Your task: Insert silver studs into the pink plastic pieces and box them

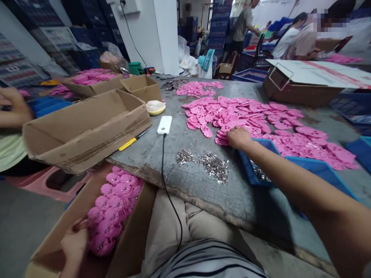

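Reaching to the right of a white power bank, a worker's right hand bends its fingers over the near edge of a heap of pink pieces; whether it grips one cannot be told. The left hand, fingers curled nearly closed, is at stacked pink pieces in a cardboard box, below and left of the power bank; its hold is unclear too. Picking from the heap appears to be under way, and freeing a single piece would call for a careful pinch. Right of the power bank lie metal bits, then a blue bin beneath the forearm. Bare tabletop opens nearer than the power bank, whose black cable drops over the edge.
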`<state>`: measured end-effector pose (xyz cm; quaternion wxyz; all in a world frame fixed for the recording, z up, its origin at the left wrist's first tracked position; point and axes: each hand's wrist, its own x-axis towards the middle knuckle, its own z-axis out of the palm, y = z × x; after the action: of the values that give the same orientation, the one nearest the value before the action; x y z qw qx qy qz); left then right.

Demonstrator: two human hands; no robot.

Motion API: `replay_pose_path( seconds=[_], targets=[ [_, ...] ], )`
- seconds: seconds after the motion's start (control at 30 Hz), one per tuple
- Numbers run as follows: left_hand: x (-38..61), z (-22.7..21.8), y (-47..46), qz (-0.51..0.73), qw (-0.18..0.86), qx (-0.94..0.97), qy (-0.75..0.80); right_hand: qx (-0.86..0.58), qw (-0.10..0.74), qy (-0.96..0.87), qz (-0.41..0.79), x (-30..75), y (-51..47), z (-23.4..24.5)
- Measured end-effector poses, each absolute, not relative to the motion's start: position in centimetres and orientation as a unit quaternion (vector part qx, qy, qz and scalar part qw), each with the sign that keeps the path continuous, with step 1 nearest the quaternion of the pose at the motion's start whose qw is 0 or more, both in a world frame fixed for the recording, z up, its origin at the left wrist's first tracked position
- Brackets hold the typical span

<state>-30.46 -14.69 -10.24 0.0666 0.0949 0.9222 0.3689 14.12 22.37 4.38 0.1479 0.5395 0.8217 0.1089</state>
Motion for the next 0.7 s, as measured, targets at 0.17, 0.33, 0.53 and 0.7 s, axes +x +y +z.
replay_pose_path(
  seconds=[0.17,0.33,0.53,0.7],
  targets=[
    [-28.0,-8.0,-13.3,0.542,0.09,0.042,0.834,0.53,0.151,0.828,0.104,15.1,21.6,4.5],
    [-24.5,-5.0,-9.8,0.618,0.052,0.162,0.768,0.539,0.158,0.824,0.076,14.9,21.7,4.5],
    [-20.5,-2.2,-7.9,0.631,0.075,0.265,0.726,0.59,0.158,0.79,0.043,14.5,22.6,4.3],
    [-18.4,-0.8,-8.6,0.625,0.087,0.313,0.71,0.607,0.135,0.782,0.032,14.8,22.5,4.1]
  ],
)
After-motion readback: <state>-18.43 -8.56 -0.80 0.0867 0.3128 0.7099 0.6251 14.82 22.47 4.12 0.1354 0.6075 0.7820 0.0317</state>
